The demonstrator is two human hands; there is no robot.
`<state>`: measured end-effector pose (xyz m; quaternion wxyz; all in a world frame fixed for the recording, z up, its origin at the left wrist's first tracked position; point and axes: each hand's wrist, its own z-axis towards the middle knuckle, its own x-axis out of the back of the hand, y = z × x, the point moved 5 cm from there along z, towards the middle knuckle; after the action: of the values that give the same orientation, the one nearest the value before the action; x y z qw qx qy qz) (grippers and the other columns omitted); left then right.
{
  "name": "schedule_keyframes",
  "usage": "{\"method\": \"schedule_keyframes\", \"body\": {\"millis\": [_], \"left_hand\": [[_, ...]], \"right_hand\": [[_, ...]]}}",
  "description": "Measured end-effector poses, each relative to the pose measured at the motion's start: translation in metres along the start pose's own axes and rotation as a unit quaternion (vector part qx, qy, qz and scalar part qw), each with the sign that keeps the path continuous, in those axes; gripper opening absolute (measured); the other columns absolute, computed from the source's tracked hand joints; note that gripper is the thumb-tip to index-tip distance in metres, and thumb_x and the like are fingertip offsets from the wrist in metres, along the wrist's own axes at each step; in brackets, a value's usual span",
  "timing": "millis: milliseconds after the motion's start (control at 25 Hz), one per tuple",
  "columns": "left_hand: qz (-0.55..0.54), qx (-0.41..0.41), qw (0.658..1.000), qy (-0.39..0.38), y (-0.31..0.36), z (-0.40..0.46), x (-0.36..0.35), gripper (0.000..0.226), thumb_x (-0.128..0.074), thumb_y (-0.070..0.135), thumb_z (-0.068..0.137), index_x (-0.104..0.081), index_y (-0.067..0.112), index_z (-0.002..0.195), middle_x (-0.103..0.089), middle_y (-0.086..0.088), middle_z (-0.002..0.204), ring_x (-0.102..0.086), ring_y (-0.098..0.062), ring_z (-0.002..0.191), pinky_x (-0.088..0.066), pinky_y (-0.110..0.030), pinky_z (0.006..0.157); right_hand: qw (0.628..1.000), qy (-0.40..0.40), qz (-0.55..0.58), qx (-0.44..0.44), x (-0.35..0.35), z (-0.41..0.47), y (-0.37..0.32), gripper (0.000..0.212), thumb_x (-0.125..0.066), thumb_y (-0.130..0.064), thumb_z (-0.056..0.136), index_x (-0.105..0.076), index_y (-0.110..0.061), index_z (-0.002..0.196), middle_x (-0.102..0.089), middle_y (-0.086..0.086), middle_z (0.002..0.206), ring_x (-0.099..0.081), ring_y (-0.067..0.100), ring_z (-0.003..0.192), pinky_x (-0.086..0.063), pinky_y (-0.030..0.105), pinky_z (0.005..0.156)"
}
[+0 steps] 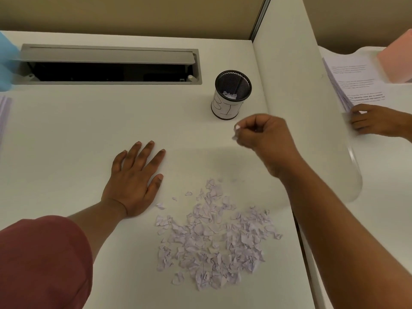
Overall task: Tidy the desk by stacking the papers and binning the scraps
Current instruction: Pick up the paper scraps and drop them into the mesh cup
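A pile of small torn paper scraps point(214, 239) lies on the white desk point(89, 121) near its front edge. My right hand point(263, 139) is raised above the desk with its fingers curled, pinching a few scraps point(235, 131) just below and right of the bin. The bin is a black mesh cup point(231, 94) with a white paper label, and some scraps lie inside it. My left hand point(136, 179) rests flat on the desk with fingers spread, left of the pile.
An open grey cable hatch point(109, 63) is set into the back of the desk. A white divider panel point(301, 97) stands at the right. Beyond it another person's hand point(374, 120) holds a stack of printed papers point(354, 81). Paper edges point(4, 112) show far left.
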<state>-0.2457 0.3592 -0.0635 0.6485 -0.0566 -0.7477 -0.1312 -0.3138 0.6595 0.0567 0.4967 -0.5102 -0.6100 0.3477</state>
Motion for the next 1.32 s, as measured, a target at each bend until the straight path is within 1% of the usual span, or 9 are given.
{"method": "schedule_keyframes", "body": {"millis": [200,400,600,800,880,960,1040,1160,1320], "left_hand": [[0.005,0.002,1.0,-0.004,-0.001,0.001,0.0,0.063,-0.021,0.05,0.101,-0.016,0.033,0.162,-0.012,-0.001,0.17,-0.006,-0.026,0.157,-0.01,-0.049,0.124],[0.006,0.002,1.0,-0.009,-0.001,0.001,0.0,0.063,-0.02,0.049,0.101,-0.015,0.032,0.162,-0.012,-0.001,0.17,-0.006,-0.026,0.157,-0.012,-0.051,0.124],[0.008,0.004,1.0,-0.014,-0.001,0.0,0.0,0.063,-0.016,0.05,0.102,-0.013,0.033,0.162,-0.009,0.0,0.17,-0.004,-0.026,0.157,-0.012,-0.051,0.124],[0.005,0.004,1.0,-0.016,0.0,0.001,0.0,0.063,-0.016,0.05,0.102,-0.013,0.033,0.162,-0.009,0.0,0.17,-0.003,-0.025,0.157,-0.011,-0.05,0.124],[0.003,0.005,1.0,-0.015,0.0,0.001,0.0,0.063,-0.016,0.05,0.102,-0.014,0.033,0.162,-0.009,0.001,0.17,-0.004,-0.025,0.157,-0.011,-0.05,0.124],[0.002,0.004,1.0,-0.015,0.0,0.001,0.0,0.063,-0.016,0.05,0.102,-0.014,0.033,0.162,-0.009,0.0,0.17,-0.004,-0.025,0.157,-0.011,-0.05,0.124],[0.003,0.003,1.0,-0.015,0.0,0.0,0.0,0.063,-0.015,0.05,0.102,-0.013,0.033,0.162,-0.009,0.0,0.17,-0.003,-0.025,0.157,-0.011,-0.051,0.124],[0.003,0.005,1.0,-0.011,-0.001,0.0,0.0,0.063,-0.016,0.051,0.102,-0.013,0.033,0.162,-0.009,0.0,0.17,-0.003,-0.025,0.157,-0.011,-0.051,0.124],[0.002,0.003,1.0,-0.003,0.0,0.0,-0.001,0.063,-0.019,0.05,0.102,-0.016,0.032,0.162,-0.012,-0.001,0.17,-0.007,-0.027,0.157,-0.012,-0.05,0.124]], "right_hand": [[0.995,0.077,0.012,0.063,0.009,0.048,-0.035,0.012,-0.072,-0.002,0.082,-0.074,-0.014,0.079,-0.072,0.007,0.075,-0.067,0.02,0.071,-0.062,0.044,0.083],[0.978,0.123,-0.136,0.098,0.008,0.083,-0.042,0.014,-0.07,-0.012,0.087,-0.074,-0.024,0.082,-0.073,-0.006,0.08,-0.067,0.005,0.071,-0.054,0.02,0.068],[0.956,0.12,-0.244,0.11,0.002,0.097,-0.045,0.035,-0.052,0.005,0.089,-0.077,-0.013,0.104,-0.07,-0.004,0.096,-0.064,0.011,0.09,-0.053,0.021,0.082],[0.926,0.134,-0.323,0.145,0.0,0.101,-0.048,0.033,-0.049,0.003,0.086,-0.073,-0.016,0.097,-0.069,-0.001,0.087,-0.062,0.016,0.08,-0.044,0.017,0.069],[0.924,0.141,-0.324,0.147,0.001,0.099,-0.049,0.025,-0.054,-0.001,0.089,-0.072,-0.016,0.097,-0.065,-0.005,0.08,-0.061,0.014,0.077,-0.037,0.003,0.065],[0.928,0.149,-0.308,0.149,0.001,0.092,-0.05,0.02,-0.057,-0.005,0.09,-0.072,-0.016,0.097,-0.06,-0.01,0.071,-0.056,0.008,0.067,-0.033,-0.003,0.063],[0.936,0.158,-0.277,0.15,0.003,0.079,-0.049,0.016,-0.06,-0.008,0.088,-0.073,-0.016,0.093,-0.057,-0.016,0.065,-0.054,0.002,0.06,-0.036,0.0,0.062],[0.947,0.143,-0.255,0.135,0.004,0.053,-0.036,0.016,-0.061,-0.008,0.087,-0.075,-0.017,0.091,-0.064,-0.014,0.072,-0.056,0.001,0.062,-0.046,0.015,0.065],[0.942,0.063,-0.319,0.079,0.002,0.01,0.012,0.027,-0.055,0.0,0.092,-0.077,-0.014,0.099,-0.073,-0.003,0.097,-0.061,0.008,0.079,-0.043,0.011,0.075]]}}
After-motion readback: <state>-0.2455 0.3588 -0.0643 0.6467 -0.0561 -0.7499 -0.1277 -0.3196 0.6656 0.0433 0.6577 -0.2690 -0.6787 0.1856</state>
